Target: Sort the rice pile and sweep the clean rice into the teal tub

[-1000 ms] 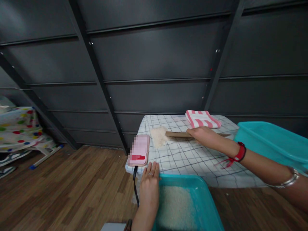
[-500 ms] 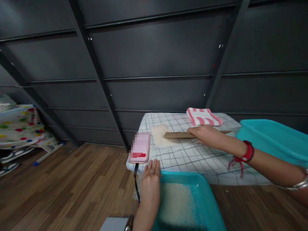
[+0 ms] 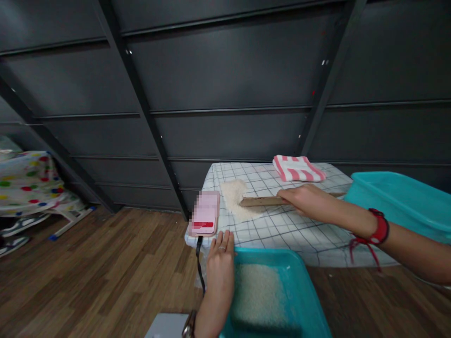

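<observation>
My right hand (image 3: 299,198) is closed on a strip of brown cardboard (image 3: 260,201), held on edge over the table. The strip's left end touches a pile of white rice-like grains (image 3: 234,195) on the checked tablecloth (image 3: 260,176). My left hand (image 3: 221,260) lies with fingers stretched out at the table's front edge, beside the left rim of a teal tub (image 3: 278,256). More of the same grains (image 3: 260,291) lie inside that tub. Just beyond my left fingertips is a pink phone (image 3: 205,213) with a black cable (image 3: 199,265).
A folded pink-and-white striped towel (image 3: 299,168) lies at the table's back. A second teal tub (image 3: 398,197) stands at the right. Below my left wrist is a grey flat object (image 3: 167,325). A dotted cloth (image 3: 31,183) hangs at far left, with shoes (image 3: 14,244) below.
My right hand and the cardboard strip have shifted slightly right and nearer me. The grain pile has spread a little toward the front. My left hand stays in place.
</observation>
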A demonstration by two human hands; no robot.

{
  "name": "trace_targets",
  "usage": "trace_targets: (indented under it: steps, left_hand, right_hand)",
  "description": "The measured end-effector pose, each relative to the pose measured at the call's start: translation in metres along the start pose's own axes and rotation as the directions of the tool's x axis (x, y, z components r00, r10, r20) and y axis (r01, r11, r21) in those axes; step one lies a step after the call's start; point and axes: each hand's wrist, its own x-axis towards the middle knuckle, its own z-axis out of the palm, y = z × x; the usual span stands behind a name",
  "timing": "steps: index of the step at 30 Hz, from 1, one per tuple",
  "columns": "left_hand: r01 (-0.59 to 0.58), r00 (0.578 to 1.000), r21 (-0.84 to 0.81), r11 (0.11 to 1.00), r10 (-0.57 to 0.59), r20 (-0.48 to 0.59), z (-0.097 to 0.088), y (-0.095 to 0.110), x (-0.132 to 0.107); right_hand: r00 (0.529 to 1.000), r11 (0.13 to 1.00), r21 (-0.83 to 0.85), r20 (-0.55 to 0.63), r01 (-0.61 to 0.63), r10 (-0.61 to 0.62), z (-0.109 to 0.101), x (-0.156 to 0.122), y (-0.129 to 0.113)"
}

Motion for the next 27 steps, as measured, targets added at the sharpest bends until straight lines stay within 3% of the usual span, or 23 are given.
trace_targets:
  steps: [6, 13, 19, 23, 27]
  left_hand:
    - [-0.003, 1.0, -0.001, 1.0, 0.003, 0.014, -0.005, 0.0, 0.0]
    - [0.032, 0.999, 0.029, 0.999, -0.033, 0.037, -0.004, 0.005, 0.002]
    - [0.013, 1.0, -0.008, 1.0, -0.013, 0.029, -0.005, 0.002, 0.002]
    - [-0.006, 1.0, -0.015, 1.0, 0.006, 0.018, -0.002, -0.001, 0.001]
    - [0.029, 1.0, -0.007, 1.0, -0.029, -0.001, 0.004, 0.002, 0.0]
  right_hand:
    - [0.988, 0.998, -0.063, -0.154, -0.026, 0.016, 0.005, 0.0, 0.006]
    - [0.994, 0.997, 0.004, -0.081, 0.078, -0.077, 0.006, -0.007, -0.001]
    - [0.974, 0.995, -0.013, -0.201, 0.1, -0.1, 0.006, 0.0, 0.0]
    - [0.968, 0.98, 0.061, -0.178, 0.19, -0.176, 0.012, 0.002, 0.003]
    - [0.964, 0.974, 0.098, -0.194, 0.204, -0.183, 0.013, -0.006, 0.012]
